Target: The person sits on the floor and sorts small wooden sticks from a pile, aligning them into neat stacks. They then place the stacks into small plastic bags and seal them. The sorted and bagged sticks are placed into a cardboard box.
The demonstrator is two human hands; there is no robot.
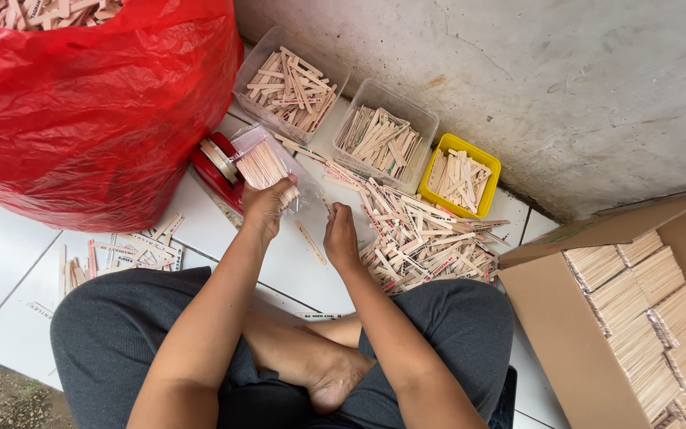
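Left hand (pixel 267 202) clamps a neat bundle of pale wooden sticks (pixel 263 167) at centre frame; right hand (pixel 341 234), fingers curled, reaches the loose stick heap (pixel 422 238) — a slack squeeze could spill the bundle

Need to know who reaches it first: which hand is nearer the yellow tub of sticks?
The right hand. It rests on the tile at the loose stick pile's edge, below and left of the yellow tub. The left hand is farther left, holding a stick bundle.

Bundle of pale wooden sticks (pixel 262 164) in clear plastic wrap, lying tilted beside a red tape dispenser (pixel 214 171)
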